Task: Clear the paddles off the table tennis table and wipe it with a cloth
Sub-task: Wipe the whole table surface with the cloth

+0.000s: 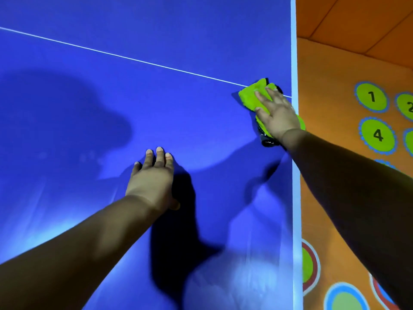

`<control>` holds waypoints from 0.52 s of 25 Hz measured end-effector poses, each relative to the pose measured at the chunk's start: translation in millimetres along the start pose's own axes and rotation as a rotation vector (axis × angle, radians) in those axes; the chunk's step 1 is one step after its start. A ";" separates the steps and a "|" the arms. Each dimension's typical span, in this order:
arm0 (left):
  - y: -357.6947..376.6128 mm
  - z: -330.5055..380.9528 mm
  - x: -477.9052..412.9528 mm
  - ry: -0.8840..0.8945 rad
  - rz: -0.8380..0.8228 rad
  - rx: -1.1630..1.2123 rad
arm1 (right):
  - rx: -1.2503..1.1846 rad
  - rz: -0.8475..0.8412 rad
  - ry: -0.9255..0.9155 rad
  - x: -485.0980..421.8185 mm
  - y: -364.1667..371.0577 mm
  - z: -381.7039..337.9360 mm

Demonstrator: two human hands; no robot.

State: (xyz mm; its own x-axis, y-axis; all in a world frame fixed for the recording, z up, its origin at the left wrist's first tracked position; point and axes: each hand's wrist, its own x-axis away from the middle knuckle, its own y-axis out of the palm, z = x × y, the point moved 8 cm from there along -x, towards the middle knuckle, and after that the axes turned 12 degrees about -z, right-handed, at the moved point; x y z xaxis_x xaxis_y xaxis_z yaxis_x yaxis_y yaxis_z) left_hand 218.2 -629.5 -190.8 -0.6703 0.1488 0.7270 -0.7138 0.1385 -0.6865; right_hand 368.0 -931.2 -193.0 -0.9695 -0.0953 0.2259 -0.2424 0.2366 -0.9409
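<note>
Blue, smooth and matte, the table tennis table (156, 97) fills most of the view; a thin white centre line (125, 56) crosses it diagonally, and a wider white edge band (294, 52) runs straight down its right side. Faint pale streaks show on the surface near the bottom of the view.

Right hand (277, 115): fingers extended and slightly spread, palm pressed flat on the cloth (250, 97); the hand is not closed around the cloth but bears down on it. The cloth is lime green, soft and fuzzy in texture, bunched into an irregular folded pad, with a black patterned section showing at its near end below the wrist; it lies on the table just beside the right edge band, where the centre line meets that band, and its near right corner reaches over the band.

Left hand (153, 177): open, fingers straight and close together, palm down flat on the bare blue surface, well apart from the cloth; it holds nothing.

Dark, soft-edged shadows of the arms and head fall across the table.

Beyond the right edge lies an orange floor (335, 90) with seam lines, printed with round green discs (371, 96) bearing scalloped blue rims and black numerals 1 and 4.
</note>
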 end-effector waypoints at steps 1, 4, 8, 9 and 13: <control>-0.6 -0.1 -0.9 -0.001 0.003 0.002 | -0.014 0.014 0.056 -2.6 -2.7 5.1; -0.9 -1.4 -1.3 -0.009 -0.003 0.017 | -0.058 0.022 0.154 12.1 1.7 6.5; 1.1 -3.5 0.7 -0.025 -0.007 0.001 | -0.075 0.049 0.156 77.5 22.7 -6.7; 0.6 -4.0 0.8 -0.030 -0.001 -0.008 | -0.073 0.071 0.122 96.1 26.8 -13.7; 1.2 -2.2 2.8 -0.035 0.003 -0.003 | -0.032 0.127 0.080 172.3 45.4 -33.3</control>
State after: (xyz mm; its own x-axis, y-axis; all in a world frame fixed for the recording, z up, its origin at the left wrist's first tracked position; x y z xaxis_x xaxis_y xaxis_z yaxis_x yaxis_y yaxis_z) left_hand 215.9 -626.8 -189.6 -0.6789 0.1149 0.7252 -0.7114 0.1416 -0.6884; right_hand 188.8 -904.7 -188.3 -0.9920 0.0140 0.1258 -0.1173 0.2724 -0.9550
